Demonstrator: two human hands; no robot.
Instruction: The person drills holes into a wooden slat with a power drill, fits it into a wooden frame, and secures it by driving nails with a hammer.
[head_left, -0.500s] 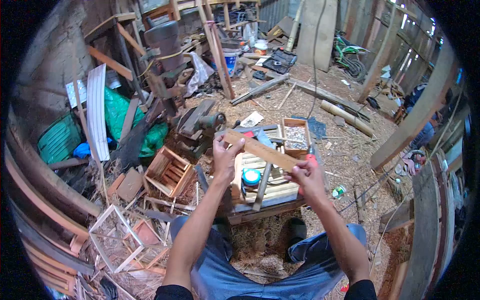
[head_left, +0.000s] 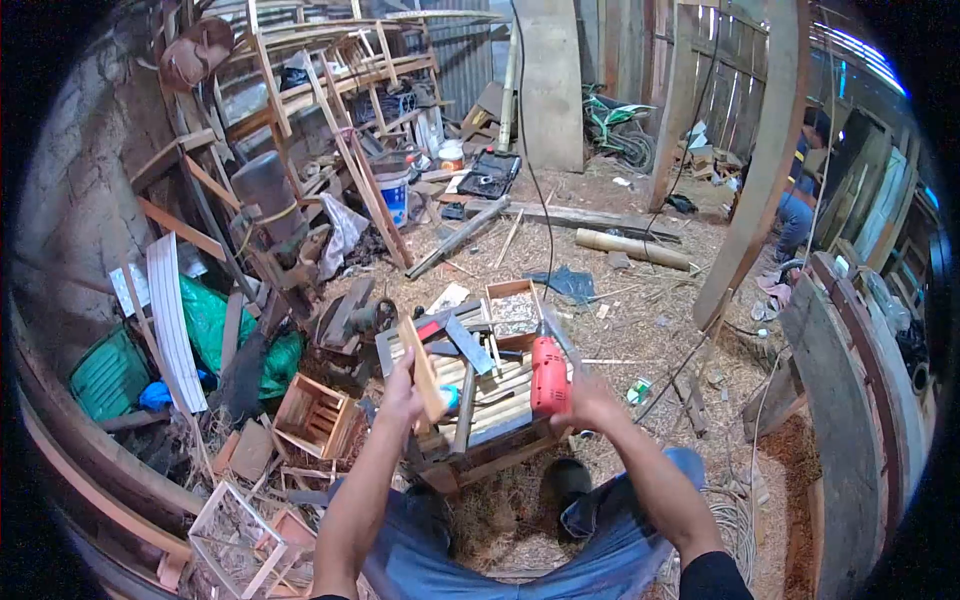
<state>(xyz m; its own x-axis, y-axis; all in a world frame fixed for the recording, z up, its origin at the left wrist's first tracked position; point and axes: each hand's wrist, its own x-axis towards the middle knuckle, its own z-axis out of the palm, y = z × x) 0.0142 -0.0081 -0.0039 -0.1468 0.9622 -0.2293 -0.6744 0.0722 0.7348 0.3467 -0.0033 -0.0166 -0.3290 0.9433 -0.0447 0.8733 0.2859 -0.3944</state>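
A flat strip of light wood (head_left: 424, 372) stands on end, gripped by my left hand (head_left: 402, 398) with fingers closed around it. Beside the red power drill (head_left: 550, 378), my right hand (head_left: 592, 402) is blurred by motion. A thin grey blurred thing (head_left: 563, 338) extends up from its fingers; its kind cannot be made out. The drill rests at the right side of a low slatted worktable (head_left: 505, 425). On the slats lie a metal try square (head_left: 468, 345) and a dark bar (head_left: 465, 410). The strip partly covers a round blue object (head_left: 449, 397).
An open wooden box (head_left: 513, 312) of small hardware sits at the table's far edge. Left of the table are a bench vise (head_left: 365, 318) and a wooden crate (head_left: 312, 415). Wooden posts (head_left: 750, 230) stand on the right; a person (head_left: 795, 200) is behind them. Shavings cover the floor.
My right hand has let go of the wooden strip and moved beside the drill. The strip has turned from lying across to upright in my left hand. The camera view has tilted up and rightward.
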